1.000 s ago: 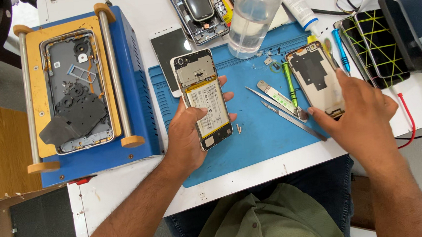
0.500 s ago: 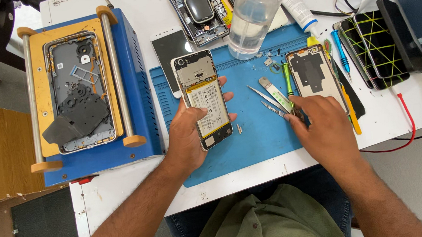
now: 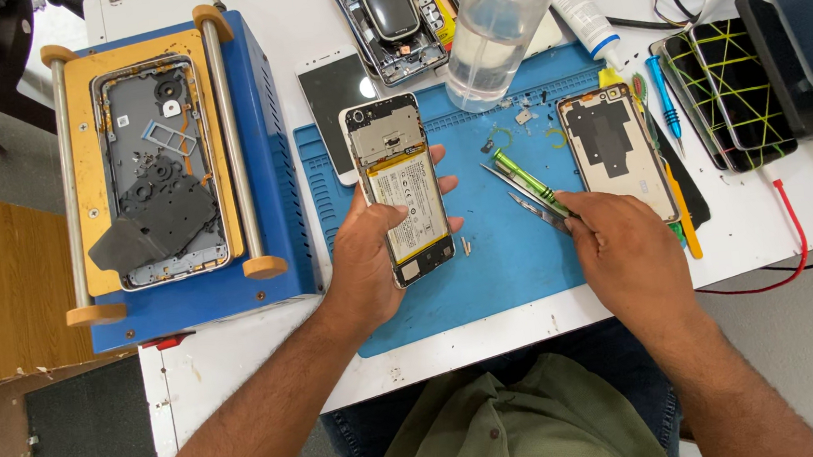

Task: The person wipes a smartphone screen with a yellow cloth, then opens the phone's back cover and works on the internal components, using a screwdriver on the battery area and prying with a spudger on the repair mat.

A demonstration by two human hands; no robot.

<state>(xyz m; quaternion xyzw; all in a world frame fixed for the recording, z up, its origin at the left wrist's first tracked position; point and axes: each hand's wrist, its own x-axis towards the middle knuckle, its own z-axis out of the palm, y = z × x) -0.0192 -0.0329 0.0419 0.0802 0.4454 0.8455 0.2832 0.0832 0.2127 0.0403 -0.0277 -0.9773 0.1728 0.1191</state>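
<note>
Nearest the camera: olive-green shirt front (image 3: 529,432) at the table edge, both forearms reaching out over it.

L hand (image 3: 375,260) is curled around an opened phone (image 3: 401,185) w/ back cover off, battery and board showing. Fingers wrap the right long edge, thumb on the left edge; firm grip, phone held just above the blue work mat (image 3: 486,261), top end pointing away from the person.

R hand (image 3: 625,245) rests on the mat's right part, fingers pinched shut on a green-handled screwdriver (image 3: 529,182). Tool slants up-left from the fingertips. A pair of metal tweezers (image 3: 518,194) lies right beside/under it; can't tell if the fingers grip those too.

Just beyond the R hand: a second phone frame (image 3: 613,149), face down w/ dark shield plate, lying on the mat's right edge. Small screws and bits scattered near the mat's top.

Left of the mat, apart from it: blue heating/separator machine (image 3: 269,201) w/ orange plate, a grey phone housing (image 3: 155,171) on top.

Far side: clear plastic bottle (image 3: 497,28) at the mat's top edge, white-framed screen (image 3: 333,99) beside it, another stripped phone (image 3: 395,17) behind. Far right: blue screwdriver (image 3: 664,92), two dark phones w/ yellow-green bands (image 3: 729,87), red wire (image 3: 793,227) at the table edge.
</note>
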